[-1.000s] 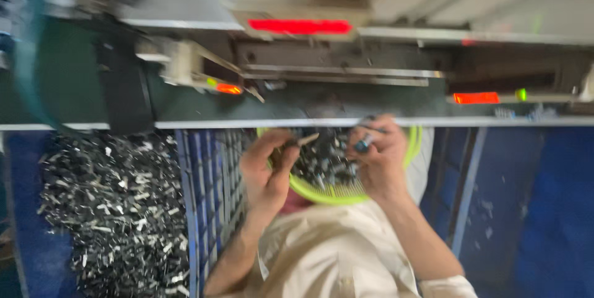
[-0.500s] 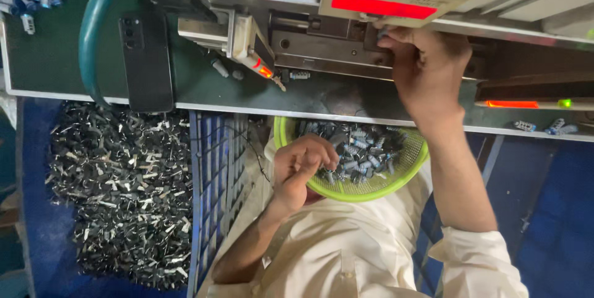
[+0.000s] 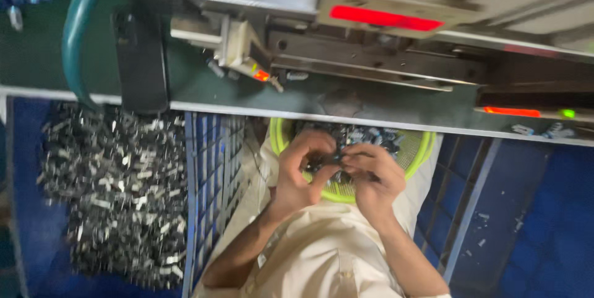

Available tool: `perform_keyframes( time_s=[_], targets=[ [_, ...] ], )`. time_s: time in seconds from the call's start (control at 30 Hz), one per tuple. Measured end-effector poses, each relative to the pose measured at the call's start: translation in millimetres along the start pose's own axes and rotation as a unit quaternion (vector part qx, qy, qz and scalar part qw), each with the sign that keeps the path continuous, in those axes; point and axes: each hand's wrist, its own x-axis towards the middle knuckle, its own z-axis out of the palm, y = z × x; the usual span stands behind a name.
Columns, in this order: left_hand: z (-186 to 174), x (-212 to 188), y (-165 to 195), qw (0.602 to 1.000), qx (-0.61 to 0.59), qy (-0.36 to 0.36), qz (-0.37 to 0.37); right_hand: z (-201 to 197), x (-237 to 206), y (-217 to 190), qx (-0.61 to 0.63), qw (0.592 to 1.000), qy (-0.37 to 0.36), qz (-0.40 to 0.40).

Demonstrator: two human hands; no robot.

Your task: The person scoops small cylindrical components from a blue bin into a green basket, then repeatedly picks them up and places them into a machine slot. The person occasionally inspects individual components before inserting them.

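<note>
Both hands meet over a yellow-green basket (image 3: pixel 416 156) of small metal parts (image 3: pixel 365 136) in the lap, below the counter's (image 3: pixel 383 115) front edge. Left hand (image 3: pixel 297 171) and right hand (image 3: pixel 371 177) pinch one part (image 3: pixel 337 161) between closed fingertips; it looks light, stiff and slippery, best held by its sides.

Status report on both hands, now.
Left hand and right hand together over green basket, fingertips pinching small metal parts. What each grips is unclear. Nothing in the way.
</note>
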Motion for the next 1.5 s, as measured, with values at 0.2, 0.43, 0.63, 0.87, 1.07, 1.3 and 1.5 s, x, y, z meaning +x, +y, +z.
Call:
perform_keyframes(
  time_s=[0.2,0.43,0.63,0.87,1.07,1.3,1.5],
  targets=[
    [-7.7,-0.4,2.6,0.981,0.151,-0.016,0.120,-5.8,-4.3,18.7,0.270,0.953,0.017,0.135],
    [-27.2,-15.3,7.5,0.890,0.345,-0.026,0.295,6.2,-16.7,47.9,0.325,0.919,-0.029,0.221],
    [-66.5,-52.0,-11.6,0.995,-0.098,0.001,0.028,-21.5,24.5,17.7,0.308,0.948,0.052,0.063],
    [-37.3,-46.3,-32.2,0.992,-0.012,-0.068,-0.102,-25.3,162.7,-21.6,-0.110,0.954,-0.020,-0.278],
    [-3.7,-31.2,-33.0,0.913,0.390,-0.108,0.048,-16.7,180.4,-66.7,-0.151,0.959,-0.058,-0.232],
    [3.5,-23.1,-41.2,0.882,0.446,-0.133,0.077,-33.3,71.1,-63.9,-0.142,0.943,0.019,-0.300],
    [-2.5,-30.3,-53.1,0.903,0.410,-0.081,0.095,-33.8,-49.4,12.9,-0.164,0.982,0.076,-0.055]
  ],
)
